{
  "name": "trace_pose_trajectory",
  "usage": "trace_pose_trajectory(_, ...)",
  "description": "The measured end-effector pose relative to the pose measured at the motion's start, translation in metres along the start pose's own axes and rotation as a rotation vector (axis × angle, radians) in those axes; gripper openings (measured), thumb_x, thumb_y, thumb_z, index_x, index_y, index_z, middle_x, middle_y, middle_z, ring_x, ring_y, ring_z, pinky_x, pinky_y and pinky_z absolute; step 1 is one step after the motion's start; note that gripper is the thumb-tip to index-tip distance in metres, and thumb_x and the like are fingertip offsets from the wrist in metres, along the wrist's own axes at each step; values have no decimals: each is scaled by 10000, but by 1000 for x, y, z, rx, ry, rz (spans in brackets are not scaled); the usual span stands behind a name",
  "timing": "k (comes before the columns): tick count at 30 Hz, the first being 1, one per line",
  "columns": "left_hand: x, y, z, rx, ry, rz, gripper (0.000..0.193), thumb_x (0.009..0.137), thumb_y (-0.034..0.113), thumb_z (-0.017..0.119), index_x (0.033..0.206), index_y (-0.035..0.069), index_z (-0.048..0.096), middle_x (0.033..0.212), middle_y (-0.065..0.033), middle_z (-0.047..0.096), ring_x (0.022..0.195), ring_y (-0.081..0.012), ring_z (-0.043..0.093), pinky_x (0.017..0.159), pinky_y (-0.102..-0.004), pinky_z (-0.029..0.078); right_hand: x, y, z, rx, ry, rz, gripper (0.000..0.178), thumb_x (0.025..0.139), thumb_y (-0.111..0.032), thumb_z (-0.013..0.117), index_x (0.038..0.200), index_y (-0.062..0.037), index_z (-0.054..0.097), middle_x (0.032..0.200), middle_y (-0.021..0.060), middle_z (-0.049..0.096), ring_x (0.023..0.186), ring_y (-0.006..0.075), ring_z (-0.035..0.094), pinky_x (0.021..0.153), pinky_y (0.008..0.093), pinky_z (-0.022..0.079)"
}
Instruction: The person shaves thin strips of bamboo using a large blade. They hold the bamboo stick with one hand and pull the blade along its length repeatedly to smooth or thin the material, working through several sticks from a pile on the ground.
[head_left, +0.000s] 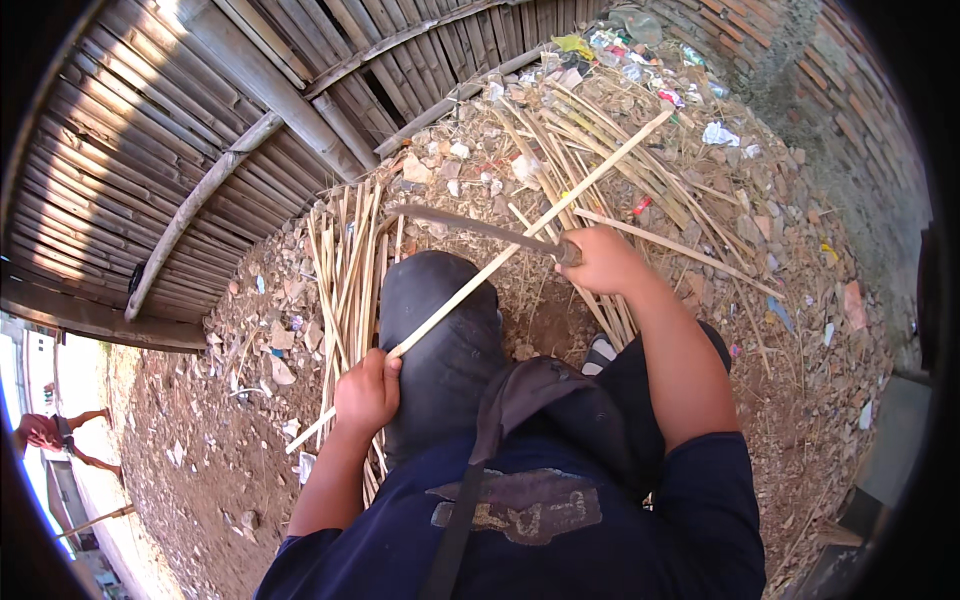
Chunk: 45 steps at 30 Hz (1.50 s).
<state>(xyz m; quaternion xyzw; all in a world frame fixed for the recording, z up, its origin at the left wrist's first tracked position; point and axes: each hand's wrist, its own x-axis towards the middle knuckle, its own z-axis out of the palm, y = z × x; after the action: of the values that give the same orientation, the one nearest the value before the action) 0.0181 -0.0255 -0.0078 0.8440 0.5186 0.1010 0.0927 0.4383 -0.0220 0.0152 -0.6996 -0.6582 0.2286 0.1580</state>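
My left hand (367,392) is closed around the lower part of a long, pale bamboo strip (460,299). The strip slants up to the right across my left knee (440,300). In my right hand (603,262) is the handle of a long machete (460,222), its blade pointing left with a hooked tip. The blade crosses the strip above my knee; whether they touch, I cannot tell. A pile of split bamboo strips (338,265) lies left of my knee. More strips (650,180) lie scattered ahead and to the right.
A bamboo-slat wall (180,150) stands at the far left, a brick wall (850,130) at the right. Stones and litter (630,55) cover the dirt ground (200,470). Another person (45,432) is at the left edge. My shoe (599,354) shows between the strips.
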Motion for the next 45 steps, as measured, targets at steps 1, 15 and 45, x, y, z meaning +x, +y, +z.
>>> trace_pose_trajectory(1,-2,0,-2,2,0,-5,295,1021,335,561,874,83,522,684,-166,645,605,-403,656,557,-524,520,7,14,-1,96,1,72,307,800,-247,764,1004,-26,697,861,211,709,872,420,687,785,491,540)
trace_pose_trajectory(15,-2,0,0,12,21,-18,301,1016,348,568,875,86,527,677,-168,637,608,-403,656,548,-517,515,5,13,-4,43,14,68,278,815,-235,754,1000,-33,704,906,226,710,907,395,694,796,485,536)
trace_pose_trajectory(45,5,3,-5,62,54,-1,292,1013,333,567,875,78,530,652,-181,637,587,-412,644,551,-531,510,15,77,-2,212,299,249,272,835,-254,757,992,-41,693,885,212,706,899,385,703,825,479,538)
